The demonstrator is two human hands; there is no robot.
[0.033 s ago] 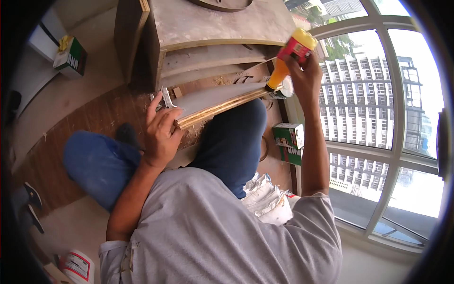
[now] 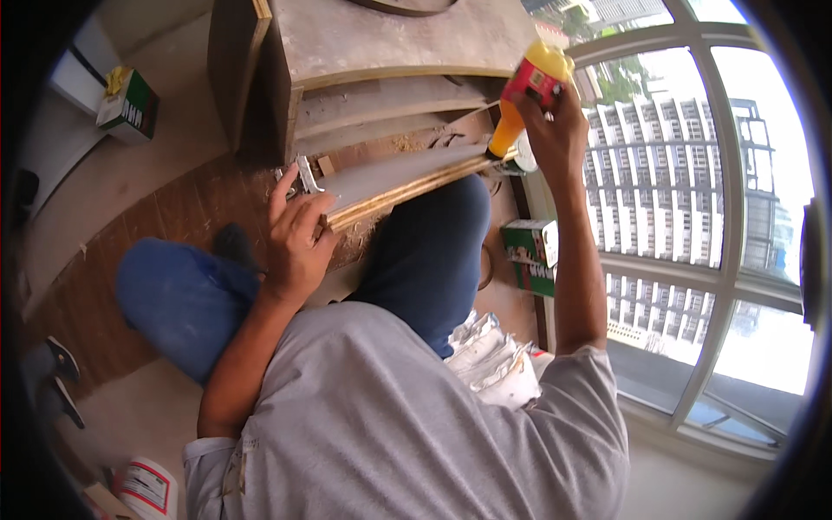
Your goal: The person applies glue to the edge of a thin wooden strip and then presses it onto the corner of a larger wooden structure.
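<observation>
My right hand [image 2: 559, 126] grips a plastic bottle [image 2: 511, 130] with a red label and a yellow-orange body. The bottle is tipped neck down, and its dark tip meets the long edge of a plywood board [image 2: 412, 198] near the right end. This board lies slanted over my raised right knee, its pale face towards the cabinet. At its left end my left hand [image 2: 299, 230] holds the corner between thumb and fingers, with the index finger stretched out. Beside that finger is a whitish metal piece [image 2: 307, 175].
A wooden cabinet carcass [image 2: 390, 43] stands ahead, with wood shavings [image 2: 407, 143] in and below it. Green-and-white boxes [image 2: 530, 251] and a crumpled white bag [image 2: 494, 360] lie to my right. Another box [image 2: 130, 106] stands far left; a white bucket [image 2: 147, 490] is lower left. Windows line the right.
The bottle has shifted slightly left and up in my right hand, standing a little steeper. The board's right end has risen slightly. My left hand has hardly moved.
</observation>
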